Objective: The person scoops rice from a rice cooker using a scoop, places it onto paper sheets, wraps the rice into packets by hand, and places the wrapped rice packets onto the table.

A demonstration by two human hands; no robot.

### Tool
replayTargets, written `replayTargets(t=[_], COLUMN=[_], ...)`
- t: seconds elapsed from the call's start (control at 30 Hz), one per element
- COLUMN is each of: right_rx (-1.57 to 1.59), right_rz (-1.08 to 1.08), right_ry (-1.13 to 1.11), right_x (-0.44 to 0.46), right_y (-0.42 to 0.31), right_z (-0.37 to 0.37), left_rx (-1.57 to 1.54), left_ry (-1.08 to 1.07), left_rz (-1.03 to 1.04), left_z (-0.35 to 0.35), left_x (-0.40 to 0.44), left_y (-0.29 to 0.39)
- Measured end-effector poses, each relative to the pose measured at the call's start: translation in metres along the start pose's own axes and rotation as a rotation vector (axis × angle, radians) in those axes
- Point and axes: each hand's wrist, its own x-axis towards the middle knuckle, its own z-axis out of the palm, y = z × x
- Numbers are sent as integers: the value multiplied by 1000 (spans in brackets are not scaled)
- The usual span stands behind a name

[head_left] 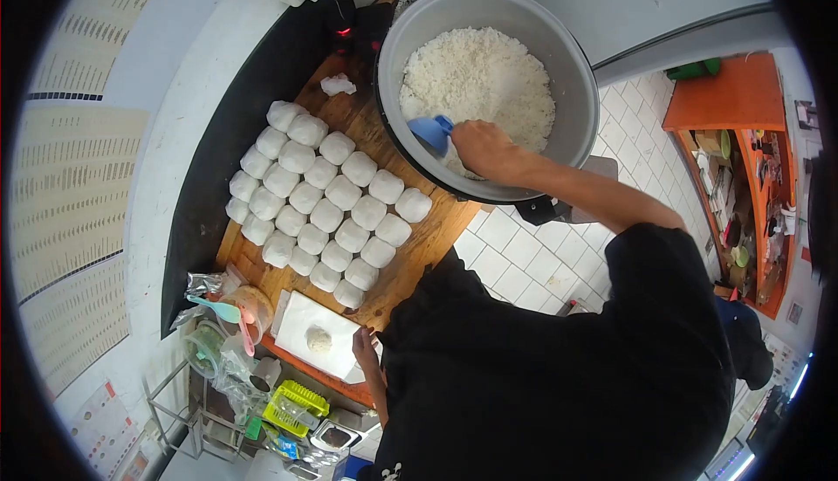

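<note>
A wooden counter (438, 226) stands above a white tiled floor (524, 254). The right hand (482, 151) is closed around the handle of a blue scoop (428, 132), knuckles up, its forearm slanting over the rim of the pot (394, 49); the scoop dips into white rice (489, 66). The left hand (367, 348), low beside the body, has fingers at the edge of the white paper (330, 313); whether they grip it, I cannot tell. Just beyond them, a rice mound (319, 339) sits on the paper. Between the hands, farther out, wrapped white bundles (326, 216) stand in rows.
</note>
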Motion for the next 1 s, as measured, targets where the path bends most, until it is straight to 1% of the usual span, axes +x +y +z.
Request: replayTargets(t=[0.07, 0.1, 0.17, 0.2, 0.27, 0.33, 0.37, 0.47, 0.5, 0.53, 0.57, 0.6, 0.63, 0.67, 0.73, 0.8, 0.83, 0.87, 0.93, 0.97, 1.0], right_rx=[-30, 9, 100, 242, 528, 795, 925, 324, 168, 237, 307, 589, 610, 627, 760, 1057, 1094, 1150, 794, 731, 665], right_rz=[-140, -105, -25, 69, 251, 303, 326, -116, -174, -147, -127, 12, -26, -56, -354, -496, -522, -563, -638, -677, -715], right_ry=[0, 18, 47, -106, -410, -423, -428, 198, 443, 604, 766, 806, 701, 597, 493, 287, 83, 9, 9, 85, 171], right_x=[-17, -17, -18, -17, -8, 3, 7, 35, 37, 42, 45, 36, 27, 19, 23, 42, 48, 51, 65, 72, 81], right_y=[6, 15, 30, 34, 45, 68, 82, 116, 118, 91, 62, 11, -36, -79, -167, -247, -292, -338, -406, -430, -450], right_z=[-16, -19, -18, -30, -60, -46, -33, 20, 8, -18, -45, -72, -88, -89, -35, 74, 115, 148, 223, 263, 296], left_rx=[-29, -73, -10, 24, 110, 193, 156, 46, 122, 190, 322, 464, 336, 219, -199, -167, -170, -139, -62, -106, -151], left_ry=[14, 29, 22, 17, -61, -115, -116, -81, -81, -65, -24, 25, 79, 138, 185, 173, 153, 176, 208, 242, 244], left_rz=[-7, 15, -95, -151, -129, -84, -87, -116, -44, 9, 195, 365, 356, 357, -119, -99, -102, -58, 25, -29, -147], left_z=[4, 8, 10, 12, 13, 10, 7, -4, -15, -24, -31, -30, -25, -30, -27, -27, -26, -27, -31, -36, -46], left_x=[10, 10, 11, 12, 22, 17, 17, 18, 28, 23, 12, 2, -4, -10, -30, -37, -36, -41, -50, -63, -75], left_y=[-6, -5, -4, -3, -11, -1, -1, -7, -25, -37, -55, -53, -66, -80, -69, -103, -128, -137, -154, -141, -119])
